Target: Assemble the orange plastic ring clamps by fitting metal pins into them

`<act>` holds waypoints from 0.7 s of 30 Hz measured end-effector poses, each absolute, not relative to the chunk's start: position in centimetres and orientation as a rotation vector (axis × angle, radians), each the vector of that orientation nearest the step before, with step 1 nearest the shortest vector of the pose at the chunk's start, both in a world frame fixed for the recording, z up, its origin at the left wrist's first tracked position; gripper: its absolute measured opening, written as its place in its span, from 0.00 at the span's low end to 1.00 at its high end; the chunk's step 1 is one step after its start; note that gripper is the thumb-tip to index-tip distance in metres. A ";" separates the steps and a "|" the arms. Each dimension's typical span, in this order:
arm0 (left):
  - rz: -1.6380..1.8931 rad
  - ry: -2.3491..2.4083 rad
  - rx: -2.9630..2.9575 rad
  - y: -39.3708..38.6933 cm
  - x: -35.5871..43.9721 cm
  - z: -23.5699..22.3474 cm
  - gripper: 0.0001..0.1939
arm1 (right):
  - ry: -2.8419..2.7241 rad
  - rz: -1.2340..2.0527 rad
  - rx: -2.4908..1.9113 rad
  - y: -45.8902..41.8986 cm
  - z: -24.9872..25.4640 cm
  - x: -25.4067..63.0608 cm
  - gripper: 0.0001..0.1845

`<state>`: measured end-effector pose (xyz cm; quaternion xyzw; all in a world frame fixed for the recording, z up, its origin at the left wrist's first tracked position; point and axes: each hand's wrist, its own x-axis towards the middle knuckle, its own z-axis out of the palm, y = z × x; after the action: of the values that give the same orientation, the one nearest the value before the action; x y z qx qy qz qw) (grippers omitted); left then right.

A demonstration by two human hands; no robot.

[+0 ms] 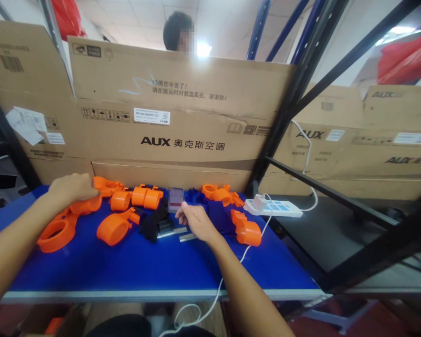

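My left hand [73,188] is at the left end of the blue table, its fingers curled down on an orange plastic part [87,206]; the fingertips are partly hidden. Just below lies a large orange ring-shaped part [56,233]. My right hand [196,220] hovers over the middle with loosely bent fingers and nothing visible in it. Close to its fingertips is a phone [176,198] with a lit screen. Two metal strips [171,232] and a heap of small black parts [156,223] lie to its left. Another orange part [114,228] rests between my hands.
Several orange cylindrical parts [147,197] stand in the back row, with dark blue parts [196,195] beside the phone. At right are an orange part [247,229] and a white power strip [273,206] with a trailing cable. Cardboard [182,112] walls the back; a person's head shows above.
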<state>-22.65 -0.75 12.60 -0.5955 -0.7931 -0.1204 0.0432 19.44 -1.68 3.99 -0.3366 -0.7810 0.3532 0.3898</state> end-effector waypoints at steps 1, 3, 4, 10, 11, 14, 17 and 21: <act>-0.274 -2.391 -1.780 -0.9 -22.0 14.1 0.22 | -1.989 0.894 -0.857 -1.7 4.0 19.4 0.35; -0.312 -2.291 -1.736 -1.4 -20.0 16.2 0.26 | -1.990 0.889 -0.854 -1.8 4.0 19.3 0.33; -0.386 -2.227 -1.765 -1.8 -18.6 16.6 0.27 | -1.985 0.887 -0.848 -1.8 4.0 19.2 0.31; -0.942 -1.756 -2.315 -4.0 -7.3 11.4 0.22 | -1.643 1.070 -0.827 -1.1 3.6 18.2 0.30; -0.973 -1.716 -2.382 -4.2 -5.6 10.0 0.23 | -1.560 1.113 -0.852 -0.9 3.5 18.2 0.32; -1.133 -1.632 -2.607 -4.2 -1.7 6.5 0.24 | -1.368 1.159 -0.953 -0.2 3.0 18.5 0.30; -1.559 -1.582 -2.739 -3.3 0.2 4.9 0.29 | -1.276 1.154 -0.993 0.5 2.6 19.2 0.23; -2.403 -1.478 -2.984 -1.5 0.8 4.2 0.32 | -1.241 1.112 -0.980 0.9 2.7 19.8 0.21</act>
<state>0.85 -1.53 4.20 -0.6438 -0.3189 -0.5184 -0.4637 19.81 0.89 2.66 -0.4171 -0.5283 0.4733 0.5682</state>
